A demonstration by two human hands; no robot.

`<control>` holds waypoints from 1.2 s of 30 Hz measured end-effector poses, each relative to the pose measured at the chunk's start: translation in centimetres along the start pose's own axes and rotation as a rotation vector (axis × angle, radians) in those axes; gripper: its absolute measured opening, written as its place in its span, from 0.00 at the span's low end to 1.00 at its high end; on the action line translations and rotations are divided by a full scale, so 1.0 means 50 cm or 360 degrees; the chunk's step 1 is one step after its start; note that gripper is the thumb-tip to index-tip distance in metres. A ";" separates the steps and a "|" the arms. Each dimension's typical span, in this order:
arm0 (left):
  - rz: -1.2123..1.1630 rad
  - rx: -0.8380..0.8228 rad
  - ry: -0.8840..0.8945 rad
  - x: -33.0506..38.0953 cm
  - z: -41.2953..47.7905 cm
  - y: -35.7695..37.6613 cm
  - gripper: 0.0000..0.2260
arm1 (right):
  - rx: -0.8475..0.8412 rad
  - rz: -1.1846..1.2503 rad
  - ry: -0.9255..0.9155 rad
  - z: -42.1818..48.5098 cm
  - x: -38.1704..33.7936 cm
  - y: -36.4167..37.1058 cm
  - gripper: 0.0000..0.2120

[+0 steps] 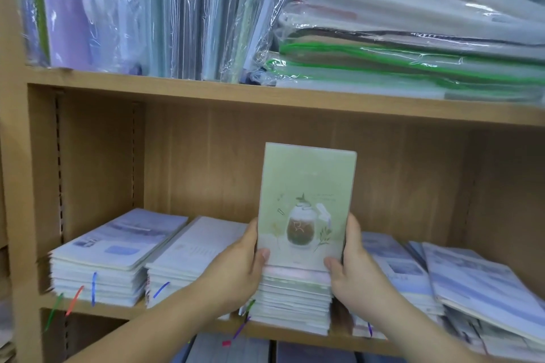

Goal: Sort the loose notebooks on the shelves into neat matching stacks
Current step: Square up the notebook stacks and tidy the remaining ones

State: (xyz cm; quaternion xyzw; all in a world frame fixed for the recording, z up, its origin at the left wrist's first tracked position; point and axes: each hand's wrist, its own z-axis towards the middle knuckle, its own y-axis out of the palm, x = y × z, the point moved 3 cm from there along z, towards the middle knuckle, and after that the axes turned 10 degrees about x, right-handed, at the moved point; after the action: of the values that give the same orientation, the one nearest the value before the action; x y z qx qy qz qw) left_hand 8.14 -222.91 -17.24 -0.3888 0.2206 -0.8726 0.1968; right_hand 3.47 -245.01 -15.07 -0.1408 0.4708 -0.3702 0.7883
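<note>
A pale green notebook (306, 200) with a jar drawing on its cover stands upright on a middle stack of notebooks (295, 303). My left hand (236, 268) grips its lower left edge, thumb on the cover. My right hand (354, 265) grips its lower right edge the same way. Two neat stacks lie to the left, one at the far left (112, 262) and one beside it (188, 256). To the right lie a stack (395, 268) and a slanted, untidy pile (483, 292).
The wooden shelf board (94, 308) holds all the stacks, with coloured ribbon bookmarks (93, 289) hanging over its front edge. The shelf above (206, 91) carries plastic-wrapped folders, upright at left (132, 9) and flat at right (413, 47). More notebooks show on the shelf below (236, 351).
</note>
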 end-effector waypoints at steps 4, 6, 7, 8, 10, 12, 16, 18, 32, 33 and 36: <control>-0.0080 0.0026 0.0000 0.011 0.002 -0.011 0.26 | -0.0058 0.0180 0.0037 0.002 -0.017 -0.009 0.41; -0.0161 0.0039 -0.0004 0.023 0.002 -0.029 0.24 | -0.0131 0.0258 0.0045 -0.001 -0.030 -0.023 0.35; -0.0198 0.0052 -0.0011 0.029 0.003 -0.040 0.22 | -0.0146 0.0292 0.0049 -0.001 -0.036 -0.031 0.30; -0.0238 0.0065 -0.0033 0.034 0.007 -0.050 0.20 | -0.0147 0.0333 0.0084 0.002 -0.040 -0.038 0.25; -0.0313 0.0099 -0.0151 0.046 0.016 -0.064 0.15 | -0.0155 0.0369 0.0238 0.008 -0.053 -0.053 0.12; -0.0331 0.0120 -0.0376 0.048 0.026 -0.067 0.16 | -0.0206 0.0294 0.0370 0.014 -0.056 -0.059 0.11; -0.0285 0.0061 -0.0674 0.045 0.027 -0.046 0.18 | -0.0282 0.0236 0.0594 0.014 -0.041 -0.043 0.16; -0.0253 0.0126 -0.0648 0.040 0.036 -0.042 0.17 | -0.0269 0.0235 0.0598 0.018 -0.033 -0.036 0.15; 0.0127 -0.0193 -0.0202 -0.009 0.000 -0.061 0.11 | -0.0371 0.0082 0.0497 -0.011 -0.054 -0.069 0.13; 0.0101 -0.0252 -0.0211 -0.015 -0.005 -0.058 0.11 | -0.0439 0.0115 0.0525 -0.016 -0.055 -0.063 0.16; 0.0161 -0.0250 -0.0209 -0.020 -0.006 -0.050 0.19 | -0.0441 0.0085 0.0534 -0.024 -0.043 -0.031 0.23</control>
State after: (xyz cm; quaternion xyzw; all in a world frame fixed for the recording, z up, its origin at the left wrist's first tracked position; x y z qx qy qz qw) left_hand 8.11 -220.27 -16.64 -0.4479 0.2943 -0.8141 0.2236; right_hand 1.15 -244.38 -13.46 -0.1718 0.6453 -0.2992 0.6815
